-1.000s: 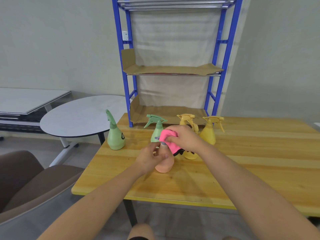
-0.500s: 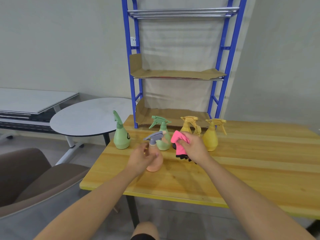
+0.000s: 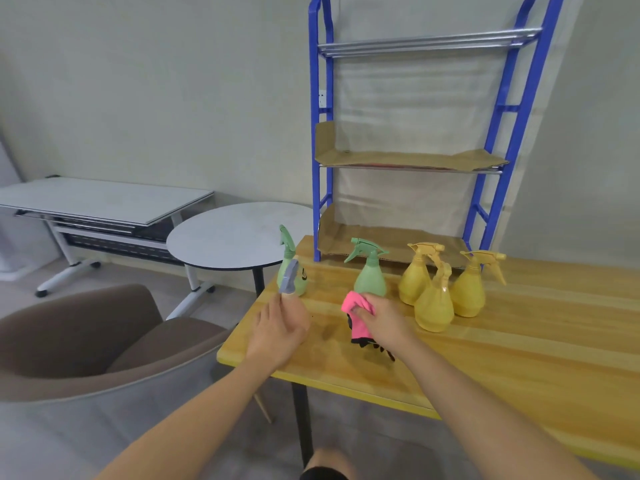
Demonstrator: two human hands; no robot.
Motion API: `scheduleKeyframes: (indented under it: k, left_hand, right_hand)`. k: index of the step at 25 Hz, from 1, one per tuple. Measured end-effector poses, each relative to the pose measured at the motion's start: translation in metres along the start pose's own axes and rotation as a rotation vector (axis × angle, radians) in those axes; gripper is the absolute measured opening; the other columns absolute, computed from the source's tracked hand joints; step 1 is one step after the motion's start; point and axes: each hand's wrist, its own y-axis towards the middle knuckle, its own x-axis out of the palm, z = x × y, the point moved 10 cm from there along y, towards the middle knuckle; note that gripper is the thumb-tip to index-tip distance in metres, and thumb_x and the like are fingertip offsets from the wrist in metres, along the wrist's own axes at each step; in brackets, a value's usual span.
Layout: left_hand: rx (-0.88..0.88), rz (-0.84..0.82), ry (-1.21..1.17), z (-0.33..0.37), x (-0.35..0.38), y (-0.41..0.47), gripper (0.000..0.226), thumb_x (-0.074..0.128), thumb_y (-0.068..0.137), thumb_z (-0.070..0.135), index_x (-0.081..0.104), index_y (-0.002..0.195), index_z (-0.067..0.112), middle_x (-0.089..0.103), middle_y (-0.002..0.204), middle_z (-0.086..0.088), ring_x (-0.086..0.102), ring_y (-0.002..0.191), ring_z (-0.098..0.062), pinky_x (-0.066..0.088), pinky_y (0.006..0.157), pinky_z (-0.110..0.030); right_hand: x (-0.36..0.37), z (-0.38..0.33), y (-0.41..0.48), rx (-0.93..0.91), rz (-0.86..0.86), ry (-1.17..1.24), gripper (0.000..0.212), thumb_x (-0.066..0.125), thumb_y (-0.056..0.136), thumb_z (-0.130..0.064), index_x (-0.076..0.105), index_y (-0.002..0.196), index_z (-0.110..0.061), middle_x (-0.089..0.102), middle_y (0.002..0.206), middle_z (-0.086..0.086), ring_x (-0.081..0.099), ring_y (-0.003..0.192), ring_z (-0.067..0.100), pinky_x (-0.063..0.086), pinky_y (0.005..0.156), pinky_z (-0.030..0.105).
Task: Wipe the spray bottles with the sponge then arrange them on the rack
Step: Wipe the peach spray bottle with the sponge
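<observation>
**Peach bottle all but hidden behind the left hand**

Only a grey trigger head and a sliver of neck showing of the peach plastic spray bottle [image 3: 289,281], gripped in the left hand [image 3: 280,327] near the left edge of the yellow wooden table [image 3: 519,344]. Right hand [image 3: 386,318] clenched round the pink sponge [image 3: 356,304], black part dangling below. Upright behind: two green spray bottles [image 3: 287,249] [image 3: 370,282], three yellow spray bottles [image 3: 414,282] [image 3: 434,306] [image 3: 469,292]. Wide run of tabletop to the right. Blue metal rack [image 3: 316,150] cut off at the top
</observation>
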Motion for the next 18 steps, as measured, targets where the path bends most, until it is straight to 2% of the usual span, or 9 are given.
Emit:
scheduleKeyframes:
  k: [2, 6, 9, 11, 13, 16, 17, 18]
  left_hand:
    - [0.012, 0.021, 0.022, -0.005, 0.0, 0.0, 0.085, 0.061, 0.081, 0.043, 0.024, 0.154, 0.018, 0.041, 0.148, -0.006, 0.037, 0.136, -0.027, 0.039, 0.111, -0.045]
    - [-0.072, 0.135, 0.041, -0.009, -0.007, 0.011, 0.079, 0.066, 0.085, 0.046, 0.032, 0.149, 0.017, 0.039, 0.142, -0.007, 0.036, 0.131, -0.031, 0.038, 0.11, -0.044]
    - [-0.139, 0.211, -0.007, -0.015, -0.011, 0.03, 0.077, 0.071, 0.084, 0.043, 0.035, 0.145, 0.011, 0.039, 0.135, -0.011, 0.04, 0.121, -0.035, 0.04, 0.106, -0.046]
    - [-0.156, 0.222, -0.022, -0.017, -0.009, 0.047, 0.076, 0.073, 0.084, 0.04, 0.036, 0.142, 0.008, 0.039, 0.133, -0.014, 0.04, 0.118, -0.037, 0.04, 0.104, -0.046]
    - [-0.159, 0.218, -0.047, -0.017, -0.006, 0.063, 0.076, 0.074, 0.084, 0.04, 0.036, 0.142, 0.008, 0.039, 0.133, -0.014, 0.039, 0.118, -0.037, 0.041, 0.103, -0.046]
    - [-0.167, 0.21, -0.076, -0.018, -0.002, 0.075, 0.08, 0.076, 0.083, 0.041, 0.035, 0.144, 0.011, 0.038, 0.137, -0.014, 0.037, 0.122, -0.037, 0.04, 0.104, -0.047]
    - [-0.177, 0.226, -0.08, -0.018, -0.001, 0.073, 0.083, 0.077, 0.081, 0.043, 0.035, 0.146, 0.011, 0.038, 0.138, -0.014, 0.036, 0.124, -0.037, 0.04, 0.105, -0.047]
    - [-0.181, 0.26, -0.077, -0.016, -0.002, 0.066, 0.085, 0.078, 0.08, 0.046, 0.035, 0.146, 0.012, 0.037, 0.138, -0.013, 0.035, 0.125, -0.036, 0.038, 0.107, -0.047]
  right_hand:
    - [0.008, 0.001, 0.0, -0.011, -0.022, -0.023, 0.024, 0.055, 0.101, -0.022, 0.062, 0.084, -0.037, 0.066, 0.086, -0.009, 0.061, 0.079, 0.01, 0.038, 0.06, 0.02]
    - [0.016, 0.003, 0.004, -0.061, -0.051, -0.092, 0.029, 0.051, 0.1, -0.013, 0.067, 0.082, -0.03, 0.068, 0.083, -0.003, 0.063, 0.073, 0.014, 0.045, 0.065, 0.023]
    - [0.022, 0.005, 0.01, -0.12, -0.077, -0.165, 0.034, 0.046, 0.092, -0.002, 0.063, 0.077, -0.027, 0.061, 0.073, -0.001, 0.058, 0.062, 0.015, 0.045, 0.063, 0.027]
    - [0.029, 0.008, 0.012, -0.142, -0.115, -0.221, 0.033, 0.043, 0.086, 0.003, 0.061, 0.076, -0.023, 0.053, 0.071, -0.006, 0.05, 0.06, 0.008, 0.039, 0.057, 0.021]
    - [0.034, 0.012, 0.014, -0.162, -0.137, -0.263, 0.032, 0.043, 0.084, 0.004, 0.06, 0.076, -0.022, 0.05, 0.072, -0.011, 0.046, 0.063, 0.003, 0.034, 0.059, 0.015]
    - [0.038, 0.023, 0.017, -0.165, -0.147, -0.34, 0.03, 0.049, 0.085, 0.002, 0.063, 0.079, -0.023, 0.053, 0.078, -0.015, 0.05, 0.074, -0.001, 0.037, 0.066, 0.012]
    - [0.038, 0.027, 0.018, -0.17, -0.151, -0.361, 0.028, 0.054, 0.085, -0.001, 0.064, 0.082, -0.027, 0.057, 0.083, -0.016, 0.053, 0.081, -0.001, 0.04, 0.072, 0.013]
    - [0.038, 0.033, 0.018, -0.167, -0.148, -0.401, 0.025, 0.059, 0.085, -0.008, 0.066, 0.089, -0.032, 0.062, 0.09, -0.016, 0.055, 0.089, 0.001, 0.047, 0.08, 0.022]
